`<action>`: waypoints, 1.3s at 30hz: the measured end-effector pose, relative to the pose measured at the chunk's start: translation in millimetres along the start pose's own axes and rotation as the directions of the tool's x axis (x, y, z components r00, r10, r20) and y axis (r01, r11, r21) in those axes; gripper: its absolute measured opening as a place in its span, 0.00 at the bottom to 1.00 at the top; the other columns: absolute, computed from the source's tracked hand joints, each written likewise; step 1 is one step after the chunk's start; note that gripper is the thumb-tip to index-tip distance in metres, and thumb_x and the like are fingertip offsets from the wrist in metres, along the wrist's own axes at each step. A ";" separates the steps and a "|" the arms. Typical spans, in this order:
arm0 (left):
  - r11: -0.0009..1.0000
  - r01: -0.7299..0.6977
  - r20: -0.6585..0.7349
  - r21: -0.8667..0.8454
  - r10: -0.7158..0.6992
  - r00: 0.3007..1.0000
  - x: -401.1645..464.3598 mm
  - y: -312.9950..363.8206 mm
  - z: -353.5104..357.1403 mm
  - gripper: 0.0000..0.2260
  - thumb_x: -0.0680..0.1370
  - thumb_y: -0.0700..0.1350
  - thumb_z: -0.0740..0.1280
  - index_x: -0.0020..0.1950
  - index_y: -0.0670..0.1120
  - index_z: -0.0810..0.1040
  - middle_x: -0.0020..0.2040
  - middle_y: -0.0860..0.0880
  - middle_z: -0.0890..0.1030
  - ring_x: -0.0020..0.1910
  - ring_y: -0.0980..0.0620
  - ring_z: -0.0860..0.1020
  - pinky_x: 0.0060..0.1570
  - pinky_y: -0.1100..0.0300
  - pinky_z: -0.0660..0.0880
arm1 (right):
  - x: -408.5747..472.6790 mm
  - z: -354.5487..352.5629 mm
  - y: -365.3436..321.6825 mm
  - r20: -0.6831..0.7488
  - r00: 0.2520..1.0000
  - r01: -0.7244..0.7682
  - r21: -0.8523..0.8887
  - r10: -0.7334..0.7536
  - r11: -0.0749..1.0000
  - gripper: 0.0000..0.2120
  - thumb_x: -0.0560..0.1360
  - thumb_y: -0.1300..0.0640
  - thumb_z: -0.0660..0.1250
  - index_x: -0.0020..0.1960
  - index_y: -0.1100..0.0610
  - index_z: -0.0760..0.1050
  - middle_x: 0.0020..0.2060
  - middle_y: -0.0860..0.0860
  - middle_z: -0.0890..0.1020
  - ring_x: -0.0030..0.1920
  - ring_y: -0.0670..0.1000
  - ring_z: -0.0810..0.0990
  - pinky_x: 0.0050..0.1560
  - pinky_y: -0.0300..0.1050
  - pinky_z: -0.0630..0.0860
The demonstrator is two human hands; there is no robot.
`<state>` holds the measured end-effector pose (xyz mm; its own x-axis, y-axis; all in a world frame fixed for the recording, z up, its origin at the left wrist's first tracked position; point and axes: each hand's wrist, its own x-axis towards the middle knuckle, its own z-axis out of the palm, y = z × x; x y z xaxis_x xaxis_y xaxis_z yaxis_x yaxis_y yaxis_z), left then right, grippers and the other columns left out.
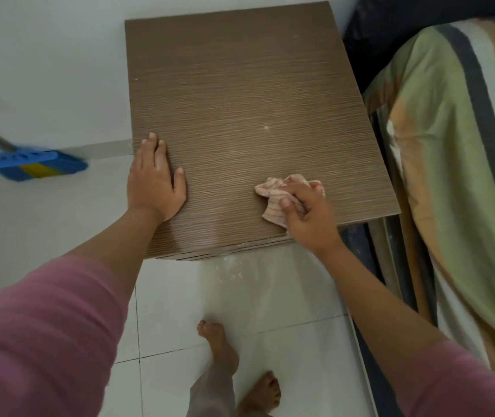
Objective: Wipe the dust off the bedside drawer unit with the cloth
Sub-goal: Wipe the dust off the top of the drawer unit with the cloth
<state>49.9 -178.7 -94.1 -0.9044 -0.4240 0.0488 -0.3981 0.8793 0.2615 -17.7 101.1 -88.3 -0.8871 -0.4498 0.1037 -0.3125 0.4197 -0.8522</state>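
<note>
Fingers [296, 188] around one cloth [273, 203]

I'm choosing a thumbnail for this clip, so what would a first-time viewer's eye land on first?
Most likely the big brown wood-grain top of the drawer unit, which fills the middle of the view. Next come the two hands on its near edge: the left hand lies flat on it, and the right hand grips a crumpled striped cloth. The bright blue broom at the left wall also stands out.
</note>
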 end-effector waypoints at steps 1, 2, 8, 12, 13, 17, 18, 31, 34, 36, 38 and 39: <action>1.000 0.011 0.001 0.000 -0.011 1.000 -1.5 1.4 -0.5 0.28 0.76 0.52 0.54 0.70 0.35 0.62 0.73 0.36 0.61 0.72 0.39 0.58 0.71 0.47 0.56 | -7.0 5.4 -2.1 0.013 1.000 -0.010 0.007 0.010 1.000 0.13 0.74 0.52 0.62 0.55 0.54 0.79 0.52 0.40 0.78 0.60 0.37 0.72 0.63 0.65 0.66; 1.000 0.023 0.004 -0.001 -0.023 1.000 -3.4 2.6 -1.1 0.27 0.77 0.51 0.54 0.70 0.34 0.62 0.72 0.36 0.61 0.72 0.38 0.58 0.71 0.47 0.56 | -13.6 10.5 -4.3 0.028 0.999 -0.018 0.022 0.017 1.000 0.14 0.74 0.52 0.61 0.55 0.53 0.79 0.53 0.42 0.79 0.62 0.41 0.72 0.65 0.65 0.65; 0.996 -0.039 0.082 -0.083 0.046 0.996 -43.1 4.0 -8.7 0.26 0.76 0.49 0.54 0.67 0.32 0.65 0.71 0.33 0.63 0.70 0.35 0.61 0.69 0.43 0.59 | -39.8 39.2 -42.4 0.255 0.953 -0.203 0.146 0.161 0.968 0.14 0.72 0.55 0.64 0.55 0.57 0.80 0.53 0.49 0.80 0.58 0.51 0.77 0.63 0.56 0.72; 0.996 -0.051 0.161 -0.073 0.062 0.985 -71.6 0.4 -14.8 0.29 0.76 0.52 0.54 0.71 0.34 0.61 0.74 0.37 0.59 0.72 0.38 0.59 0.66 0.38 0.58 | -12.2 48.1 -71.0 0.420 0.871 -0.387 0.269 0.254 0.882 0.08 0.74 0.58 0.65 0.49 0.58 0.79 0.40 0.55 0.83 0.39 0.51 0.81 0.43 0.50 0.80; 0.997 -0.046 0.175 -0.065 0.057 0.983 -68.2 -0.9 -15.0 0.30 0.76 0.54 0.54 0.72 0.35 0.60 0.74 0.38 0.58 0.73 0.39 0.58 0.66 0.38 0.57 | 0.7 49.1 -76.0 0.380 0.887 -0.389 0.308 0.263 0.868 0.06 0.75 0.60 0.65 0.48 0.58 0.79 0.37 0.53 0.83 0.36 0.49 0.81 0.39 0.47 0.80; 0.999 0.031 0.192 -0.034 -0.023 0.981 -26.4 -10.2 -12.0 0.32 0.76 0.57 0.51 0.74 0.38 0.56 0.76 0.41 0.53 0.75 0.43 0.52 0.69 0.40 0.50 | 68.4 56.1 -78.0 0.098 0.926 -0.369 0.446 0.365 0.816 0.06 0.78 0.63 0.62 0.49 0.58 0.77 0.34 0.50 0.83 0.31 0.45 0.82 0.33 0.42 0.79; 0.998 0.060 0.186 -0.032 -0.053 0.981 -12.2 -12.0 -11.1 0.31 0.77 0.56 0.51 0.74 0.38 0.55 0.76 0.41 0.52 0.75 0.44 0.51 0.69 0.40 0.50 | 85.9 59.4 -71.9 0.035 0.920 -0.364 0.445 0.390 0.818 0.06 0.78 0.58 0.63 0.50 0.57 0.78 0.38 0.53 0.83 0.34 0.49 0.83 0.36 0.47 0.81; 0.985 0.151 0.168 -0.078 -0.136 0.976 39.4 -14.2 -8.2 0.30 0.77 0.51 0.57 0.75 0.39 0.54 0.77 0.42 0.51 0.75 0.45 0.49 0.70 0.48 0.48 | 259.5 133.3 -36.7 -0.083 0.993 -0.098 -0.159 0.086 0.982 0.17 0.76 0.53 0.58 0.61 0.57 0.75 0.63 0.53 0.77 0.70 0.55 0.68 0.70 0.63 0.58; 0.982 0.164 0.187 -0.095 -0.144 0.972 40.2 -14.1 -10.9 0.30 0.77 0.51 0.58 0.75 0.39 0.55 0.76 0.42 0.52 0.75 0.45 0.49 0.70 0.47 0.49 | 296.2 150.9 -44.0 -0.001 0.999 -0.040 -0.187 0.040 0.982 0.17 0.76 0.53 0.59 0.63 0.55 0.74 0.65 0.52 0.75 0.71 0.54 0.66 0.72 0.62 0.55; 0.978 0.175 0.199 -0.115 -0.149 0.969 40.8 -14.7 -11.7 0.30 0.77 0.51 0.57 0.75 0.39 0.54 0.76 0.42 0.52 0.75 0.45 0.49 0.69 0.45 0.50 | 317.2 160.3 -50.0 0.062 0.998 0.016 -0.187 -0.004 0.982 0.17 0.76 0.55 0.60 0.64 0.55 0.73 0.66 0.53 0.74 0.72 0.55 0.65 0.72 0.63 0.54; 0.975 0.180 0.211 -0.130 -0.150 0.966 42.4 -14.9 -11.7 0.30 0.77 0.51 0.56 0.75 0.39 0.55 0.76 0.42 0.52 0.75 0.45 0.49 0.69 0.44 0.52 | 336.6 168.9 -54.7 0.124 0.991 0.071 -0.190 -0.048 0.979 0.19 0.76 0.55 0.60 0.66 0.57 0.72 0.67 0.54 0.74 0.72 0.56 0.65 0.72 0.63 0.53; 0.974 0.183 0.218 -0.133 -0.151 0.964 42.9 -14.9 -11.4 0.30 0.77 0.51 0.56 0.75 0.39 0.55 0.76 0.42 0.52 0.75 0.45 0.49 0.69 0.43 0.53 | 345.2 173.6 -56.7 0.158 0.985 0.099 -0.197 -0.068 0.975 0.19 0.76 0.55 0.60 0.66 0.56 0.72 0.67 0.54 0.73 0.72 0.56 0.65 0.72 0.61 0.52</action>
<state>18.8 -212.5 -84.9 -0.8453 -0.4942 -0.2028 -0.5326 0.7501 0.3921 -247.2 -214.8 -93.2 -0.7991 -0.5959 0.0795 -0.4595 0.5201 -0.7199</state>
